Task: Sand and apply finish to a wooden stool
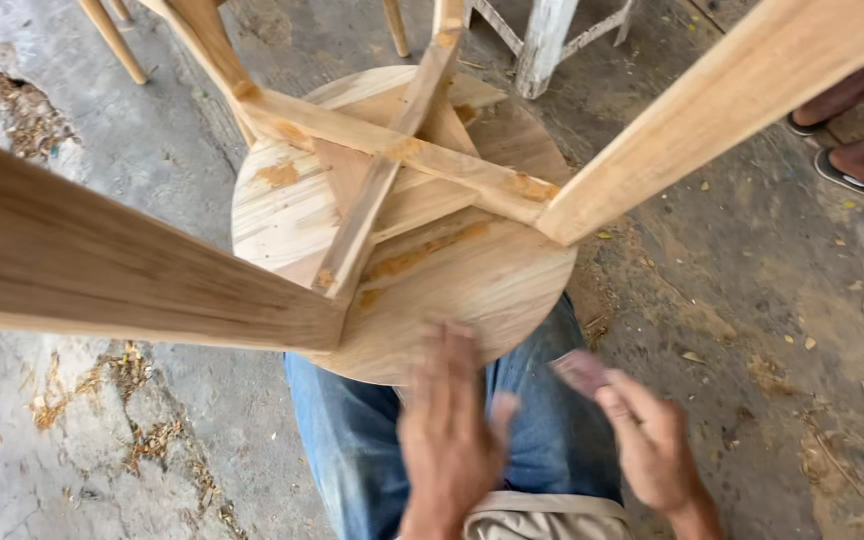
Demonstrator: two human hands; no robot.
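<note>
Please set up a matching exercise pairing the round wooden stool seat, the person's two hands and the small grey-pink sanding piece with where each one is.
Column one:
1. round pale wooden stool seat, upturned
2. left hand
3. right hand
4. small grey-pink sanding piece

Column two:
A. pinched at the fingertips, off the wood
B. flat, fingers on the seat's near edge
C. resting on the blue jeans, legs pointing up
D. right of the lap, holding the small piece

Pairs: 1-C, 2-B, 3-D, 4-A

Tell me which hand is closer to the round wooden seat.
Left. The left hand lies flat at the edge of the round seat; the right hand is off to its side, holding a small pad.
</note>
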